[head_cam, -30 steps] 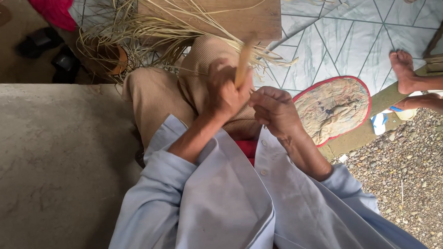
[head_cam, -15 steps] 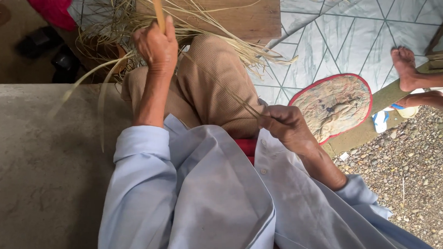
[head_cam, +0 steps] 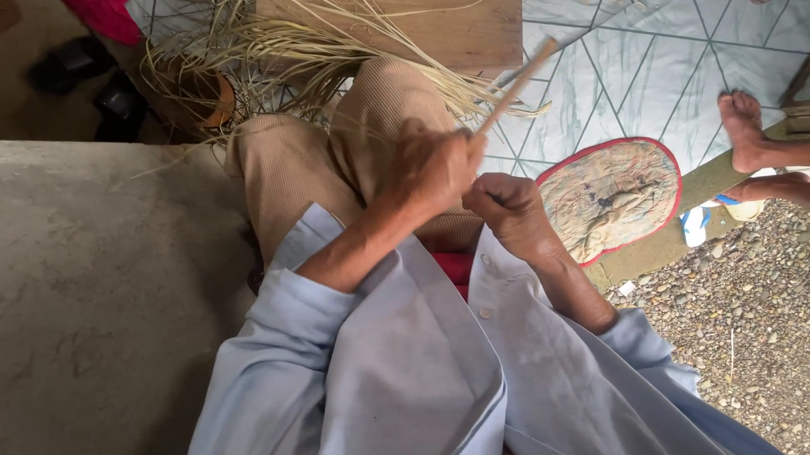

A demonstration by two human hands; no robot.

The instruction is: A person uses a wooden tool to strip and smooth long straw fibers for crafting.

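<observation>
My left hand (head_cam: 430, 168) is closed around a thin tan stick (head_cam: 517, 84) that slants up and to the right from the fist. My right hand (head_cam: 505, 210) is a closed fist just to its right, the two nearly touching above my lap; what it pinches is hidden by the fingers. Both hands hover over my knees in tan trousers (head_cam: 331, 158). Beyond the knees lies a loose heap of pale dry straw strands (head_cam: 309, 51) spread over a brown wooden board (head_cam: 434, 25).
A grey concrete ledge (head_cam: 93, 292) fills the left side. An oval woven fan with a red rim (head_cam: 612, 198) lies on the patterned tile floor (head_cam: 633, 76). Another person's bare feet (head_cam: 752, 135) are at the right, above gravel (head_cam: 750, 332). Dark shoes (head_cam: 95, 81) sit upper left.
My left hand was raised high over the straw half a second ago; it has come back down beside my right hand, holding the stick tilted to the right.
</observation>
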